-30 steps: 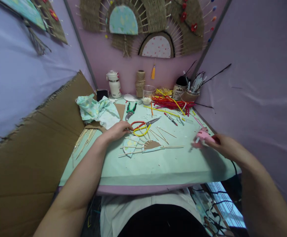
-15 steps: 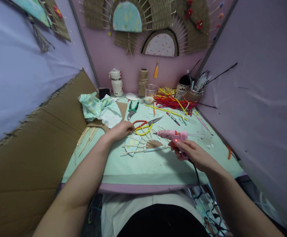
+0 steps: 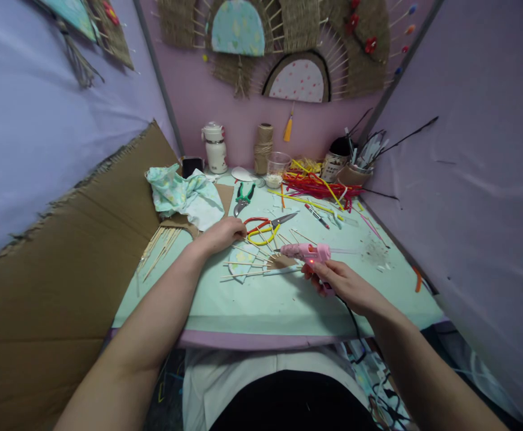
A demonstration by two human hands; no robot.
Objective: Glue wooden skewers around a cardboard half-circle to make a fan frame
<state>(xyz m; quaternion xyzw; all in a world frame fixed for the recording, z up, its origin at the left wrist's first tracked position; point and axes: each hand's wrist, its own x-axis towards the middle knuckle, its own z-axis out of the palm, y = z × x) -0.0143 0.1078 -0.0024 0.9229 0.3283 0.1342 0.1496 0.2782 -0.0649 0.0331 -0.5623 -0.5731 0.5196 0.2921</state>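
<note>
My right hand grips a pink glue gun with a small red light, its nozzle pointing left over a brown half-round card piece with thin wooden sticks fanned out from it. My left hand rests on the mint-green table with its fingers curled, touching the sticks beside the red and yellow handled scissors. What, if anything, those fingers hold is hidden.
Green pliers, crumpled patterned cloth, a bundle of sticks, red and yellow pipe cleaners, a clear cup, a twine spool, a white flask and tool pots crowd the back. Cardboard leans left.
My right hand picked the pink glue gun up from the table's right edge and carried it left to the half-round piece. The left hand stayed in place.
</note>
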